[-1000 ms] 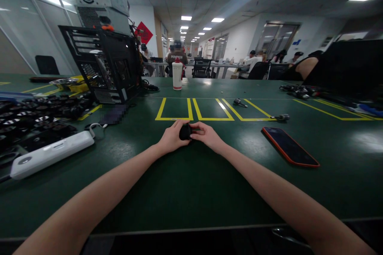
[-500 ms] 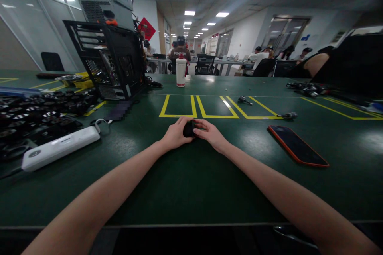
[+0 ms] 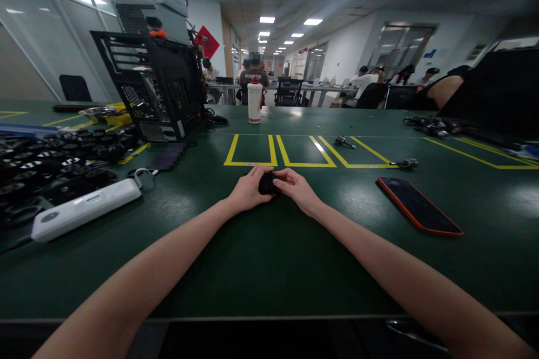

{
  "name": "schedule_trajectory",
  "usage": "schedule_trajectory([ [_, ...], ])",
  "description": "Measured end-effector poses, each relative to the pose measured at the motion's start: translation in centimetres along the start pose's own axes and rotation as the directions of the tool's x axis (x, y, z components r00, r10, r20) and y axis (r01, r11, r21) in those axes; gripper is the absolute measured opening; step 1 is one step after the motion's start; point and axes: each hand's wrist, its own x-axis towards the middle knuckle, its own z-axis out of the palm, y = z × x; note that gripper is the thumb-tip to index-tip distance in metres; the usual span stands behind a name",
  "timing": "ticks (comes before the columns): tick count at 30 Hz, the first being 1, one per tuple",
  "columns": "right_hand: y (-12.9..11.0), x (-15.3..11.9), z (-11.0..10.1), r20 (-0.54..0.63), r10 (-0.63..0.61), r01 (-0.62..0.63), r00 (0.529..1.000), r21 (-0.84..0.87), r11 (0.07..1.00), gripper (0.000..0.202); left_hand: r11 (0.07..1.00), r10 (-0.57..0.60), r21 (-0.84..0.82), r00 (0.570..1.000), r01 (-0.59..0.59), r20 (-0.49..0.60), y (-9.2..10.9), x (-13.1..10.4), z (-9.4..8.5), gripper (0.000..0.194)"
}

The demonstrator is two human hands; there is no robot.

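A small black rounded part (image 3: 266, 183) is between my two hands over the green table (image 3: 278, 258); its exact kind does not show. My left hand (image 3: 248, 188) is closed round its left side, thumb at the near edge and fingers at the far edge. From the right, my right hand (image 3: 297, 188) grips the same part's edge between thumb and fingers. My fingers cover much of the part. Just beyond them, yellow tape (image 3: 250, 164) marks out boxes on the tabletop.
To the right lies a phone with an orange edge (image 3: 419, 206), with small metal-and-black parts (image 3: 345, 141) beyond it. A white power strip (image 3: 86, 210), many black pieces (image 3: 67, 157) and an open computer case (image 3: 168, 90) occupy the left. A white bottle (image 3: 254, 102) stands behind.
Both hands stay at nearly the same spot. The black part has turned or tilted slightly between them, and my right fingers have shifted a little.
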Motion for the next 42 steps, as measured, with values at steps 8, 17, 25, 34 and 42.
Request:
schedule_trajectory([
  [8, 0.37, 0.13, -0.38, 0.067, -0.019, 0.016, 0.998, 0.038, 0.999, 0.032, 1.000, -0.001, -0.010, 1.000, 0.000, -0.022, -0.17, 0.05, 0.27, 0.059],
  [17, -0.23, -0.24, 0.01, -0.010, -0.056, 0.056, 0.998, 0.001, 0.998, 0.023, 1.000, -0.004, -0.002, 1.000, 0.003, -0.021, -0.20, 0.11, 0.26, 0.059],
  [25, -0.15, -0.03, -0.27, 0.059, 0.030, -0.031, 0.998, 0.012, 0.999, 0.031, 1.000, 0.005, -0.009, 1.000, -0.005, -0.011, -0.08, 0.03, 0.16, 0.059],
  [34, 0.13, -0.07, -0.13, 0.009, -0.015, 0.015, 1.000, 0.036, 0.999, 0.026, 1.000, 0.007, -0.008, 1.000, -0.007, -0.026, -0.12, 0.01, 0.16, 0.059],
  [42, 0.12, 0.12, -0.45, 0.028, 0.048, -0.049, 0.998, 0.038, 0.998, 0.034, 1.000, 0.009, -0.009, 1.000, -0.009, -0.017, -0.09, -0.01, 0.12, 0.058],
])
